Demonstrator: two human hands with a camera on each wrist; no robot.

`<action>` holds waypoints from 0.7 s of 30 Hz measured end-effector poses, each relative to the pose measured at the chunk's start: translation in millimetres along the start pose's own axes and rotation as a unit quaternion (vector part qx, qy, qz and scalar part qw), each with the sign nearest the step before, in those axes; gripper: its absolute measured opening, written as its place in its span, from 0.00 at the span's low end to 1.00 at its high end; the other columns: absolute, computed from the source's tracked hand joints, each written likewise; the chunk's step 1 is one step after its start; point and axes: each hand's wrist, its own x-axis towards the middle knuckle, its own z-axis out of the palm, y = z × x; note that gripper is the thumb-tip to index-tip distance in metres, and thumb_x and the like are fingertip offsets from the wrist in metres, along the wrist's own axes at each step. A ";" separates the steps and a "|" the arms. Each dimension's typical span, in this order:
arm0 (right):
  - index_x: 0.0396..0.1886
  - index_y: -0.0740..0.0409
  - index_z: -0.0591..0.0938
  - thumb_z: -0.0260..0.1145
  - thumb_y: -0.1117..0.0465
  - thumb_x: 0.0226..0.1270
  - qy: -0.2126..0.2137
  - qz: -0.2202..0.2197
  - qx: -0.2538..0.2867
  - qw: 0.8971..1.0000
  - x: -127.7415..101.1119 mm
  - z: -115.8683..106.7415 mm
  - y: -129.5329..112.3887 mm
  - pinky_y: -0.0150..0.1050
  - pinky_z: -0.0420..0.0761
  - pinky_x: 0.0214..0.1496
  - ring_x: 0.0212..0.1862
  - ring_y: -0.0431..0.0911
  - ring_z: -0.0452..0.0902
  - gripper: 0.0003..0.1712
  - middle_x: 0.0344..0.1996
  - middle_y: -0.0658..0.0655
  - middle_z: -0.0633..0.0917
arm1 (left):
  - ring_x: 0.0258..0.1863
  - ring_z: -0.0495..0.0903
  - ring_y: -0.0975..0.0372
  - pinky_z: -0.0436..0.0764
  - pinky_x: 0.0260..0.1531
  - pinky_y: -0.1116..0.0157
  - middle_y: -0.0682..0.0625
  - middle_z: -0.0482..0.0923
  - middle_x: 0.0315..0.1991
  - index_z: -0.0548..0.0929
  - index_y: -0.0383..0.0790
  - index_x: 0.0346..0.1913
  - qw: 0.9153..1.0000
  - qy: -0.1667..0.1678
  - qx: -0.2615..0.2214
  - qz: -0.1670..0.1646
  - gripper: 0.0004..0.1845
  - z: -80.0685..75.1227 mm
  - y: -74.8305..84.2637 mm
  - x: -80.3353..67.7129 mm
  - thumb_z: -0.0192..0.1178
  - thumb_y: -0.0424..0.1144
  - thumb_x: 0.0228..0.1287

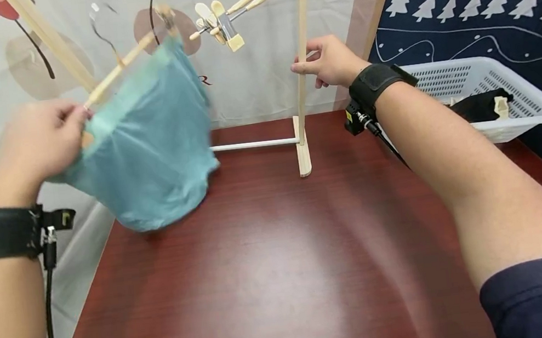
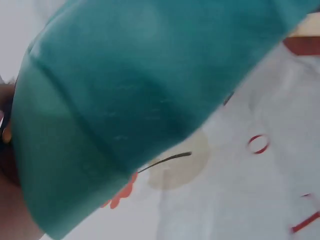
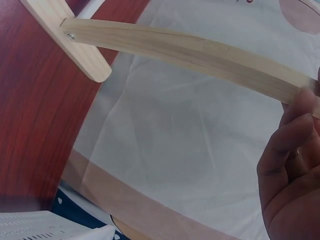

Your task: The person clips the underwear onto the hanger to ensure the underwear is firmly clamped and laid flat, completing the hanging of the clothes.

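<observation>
The dark red wooden tabletop [image 1: 270, 257] carries a light wooden drying rack [image 1: 301, 66] at its far edge, set against a pale curtain [image 1: 252, 83] printed with flowers. The rack's upright post rises from a flat foot near the middle of the far edge, and a white crossbar [image 1: 253, 145] runs left from that foot along the same edge.

A white perforated plastic basket [image 1: 485, 86] sits off the far right corner, on a navy cloth [image 1: 482, 9] printed with white trees, and holds a dark item.

A teal garment [image 1: 149, 143] hangs at the far left of the tabletop from a wooden hanger [image 1: 121, 69], its lower hem just above the tabletop surface; it is blurred. In the left wrist view the garment [image 2: 130, 95] fills most of the frame.

The left hand [image 1: 42, 140] holds the near end of the hanger, fingers curled around it together with the garment's top edge. The right hand [image 1: 331, 62] grips the rack's upright post, fingers wrapped round it and thumb on the near side; the right wrist view shows the fingers [image 3: 287, 150] pressed together against the post [image 3: 190, 52].

Wooden clothespins [image 1: 218, 23] cluster on an upper rail of the rack, between the two hands.
</observation>
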 end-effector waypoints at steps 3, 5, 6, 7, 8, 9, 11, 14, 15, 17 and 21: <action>0.47 0.55 0.84 0.69 0.51 0.67 0.003 -0.003 0.000 1.000 0.1 -1.7 3.5 0.32 0.76 0.23 0.15 0.39 0.73 0.15 0.38 0.50 0.88 | 0.19 0.64 0.58 0.60 0.18 0.61 0.36 0.79 0.27 0.84 0.30 0.52 0.997 0.048 -0.003 -0.066 0.27 -18.7 7.5 19.2 0.39 0.46 0.77; 0.47 0.56 0.84 0.69 0.51 0.67 0.004 -0.004 -0.001 1.000 -0.1 -2.5 5.4 0.32 0.75 0.22 0.15 0.39 0.72 0.16 0.38 0.50 0.88 | 0.20 0.64 0.63 0.62 0.17 0.64 0.47 0.80 0.28 0.84 0.34 0.55 0.992 0.073 -0.023 -0.101 0.27 -26.3 12.2 31.3 0.38 0.47 0.75; 0.47 0.56 0.84 0.69 0.51 0.67 0.003 -0.004 -0.003 1.000 -0.2 -2.8 6.4 0.32 0.75 0.22 0.14 0.39 0.72 0.16 0.39 0.50 0.88 | 0.21 0.64 0.64 0.62 0.16 0.66 0.52 0.79 0.27 0.83 0.35 0.58 0.989 0.077 -0.035 -0.123 0.28 -29.8 14.6 37.2 0.37 0.47 0.75; 0.47 0.57 0.84 0.69 0.51 0.67 0.003 -0.005 -0.003 1.000 -0.3 -2.9 7.0 0.32 0.74 0.21 0.14 0.39 0.72 0.16 0.40 0.52 0.88 | 0.22 0.64 0.66 0.63 0.16 0.67 0.58 0.78 0.27 0.83 0.36 0.59 0.986 0.081 -0.052 -0.138 0.28 -32.6 16.4 42.7 0.37 0.48 0.74; 0.47 0.57 0.84 0.69 0.51 0.67 0.003 -0.006 -0.006 1.000 -0.3 -3.0 7.6 0.32 0.74 0.21 0.13 0.39 0.72 0.17 0.42 0.53 0.88 | 0.23 0.64 0.68 0.64 0.16 0.69 0.63 0.75 0.24 0.82 0.36 0.60 0.984 0.080 -0.064 -0.149 0.28 -34.6 17.3 47.6 0.38 0.48 0.74; 0.48 0.57 0.84 0.70 0.51 0.67 0.002 -0.006 -0.007 1.000 -0.2 -2.9 7.9 0.32 0.74 0.20 0.13 0.39 0.72 0.17 0.43 0.55 0.88 | 0.24 0.65 0.69 0.65 0.16 0.71 0.68 0.69 0.23 0.81 0.37 0.62 0.982 0.074 -0.070 -0.160 0.29 -36.6 17.4 52.0 0.38 0.49 0.74; 0.49 0.58 0.84 0.70 0.51 0.66 0.001 -0.008 -0.007 1.000 0.3 -2.5 7.9 0.32 0.73 0.20 0.12 0.39 0.71 0.18 0.43 0.56 0.88 | 0.26 0.65 0.69 0.67 0.15 0.71 0.67 0.65 0.24 0.80 0.38 0.64 0.980 0.057 -0.071 -0.178 0.29 -39.8 16.6 58.9 0.38 0.51 0.75; 0.48 0.56 0.84 0.70 0.51 0.66 0.000 -0.010 -0.002 1.000 1.7 -2.2 6.8 0.31 0.73 0.20 0.12 0.39 0.71 0.18 0.39 0.50 0.88 | 0.24 0.65 0.65 0.67 0.16 0.69 0.62 0.67 0.25 0.78 0.38 0.66 0.978 0.027 -0.063 -0.195 0.31 -43.8 12.6 65.6 0.38 0.54 0.75; 0.48 0.56 0.84 0.70 0.50 0.66 0.000 -0.010 0.000 1.000 2.1 -1.7 7.2 0.31 0.73 0.20 0.12 0.39 0.71 0.17 0.38 0.49 0.88 | 0.22 0.65 0.64 0.67 0.16 0.67 0.61 0.67 0.24 0.77 0.38 0.66 0.978 0.017 -0.059 -0.198 0.31 -43.2 10.5 67.3 0.38 0.54 0.75; 0.47 0.55 0.84 0.70 0.50 0.66 0.000 -0.008 0.003 1.000 2.5 -1.1 7.8 0.32 0.73 0.20 0.12 0.40 0.70 0.17 0.35 0.45 0.87 | 0.20 0.65 0.61 0.66 0.16 0.64 0.62 0.66 0.21 0.76 0.37 0.66 0.977 0.002 -0.059 -0.205 0.31 -41.4 6.8 69.5 0.38 0.54 0.74; 0.47 0.54 0.84 0.70 0.50 0.66 0.002 -0.006 0.006 1.000 1.8 -0.9 8.5 0.32 0.72 0.20 0.11 0.39 0.69 0.16 0.34 0.44 0.87 | 0.19 0.66 0.62 0.67 0.16 0.64 0.68 0.64 0.17 0.79 0.44 0.64 0.974 0.000 -0.062 -0.216 0.29 -37.3 2.7 68.9 0.39 0.53 0.72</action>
